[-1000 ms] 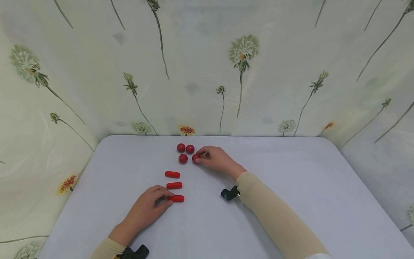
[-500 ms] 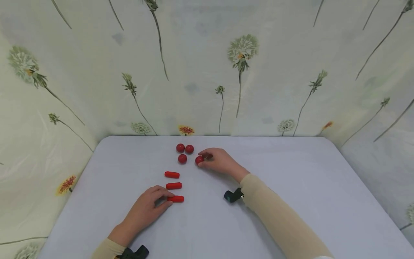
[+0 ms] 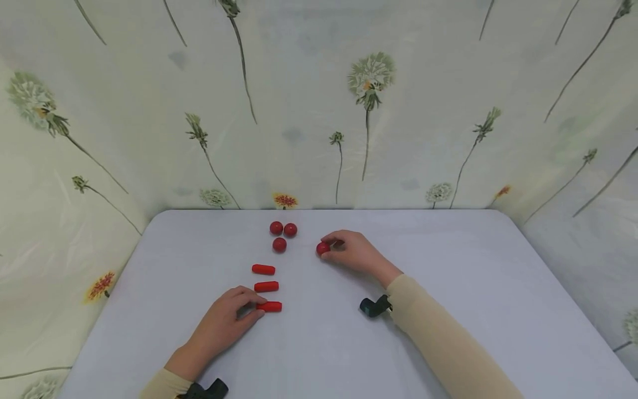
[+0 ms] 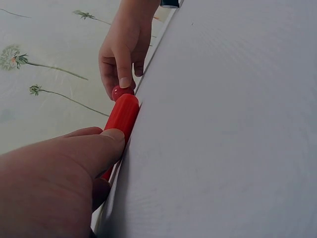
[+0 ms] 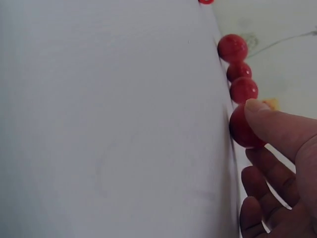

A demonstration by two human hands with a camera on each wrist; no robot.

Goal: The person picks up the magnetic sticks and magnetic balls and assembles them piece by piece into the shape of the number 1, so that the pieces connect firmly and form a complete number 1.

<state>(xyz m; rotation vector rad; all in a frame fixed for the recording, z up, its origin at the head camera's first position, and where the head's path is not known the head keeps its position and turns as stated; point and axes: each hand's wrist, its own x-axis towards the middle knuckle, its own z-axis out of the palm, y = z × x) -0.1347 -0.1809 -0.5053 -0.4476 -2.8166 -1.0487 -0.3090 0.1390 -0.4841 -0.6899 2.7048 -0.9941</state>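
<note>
Pinching a red ball [image 3: 322, 249] in the right hand [image 3: 356, 254], a red cylinder [image 3: 272, 306] in the left hand [image 3: 226, 317].
That ball sits apart; three clustered balls [image 3: 279, 245], two cylinders [image 3: 263, 270] lie unheld.

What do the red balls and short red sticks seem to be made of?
The red balls: glossy, perhaps plastic or lacquered wood, given their small bright highlights. The red sticks: softer sheen, possibly plastic or painted wood, from their even colour.
</note>
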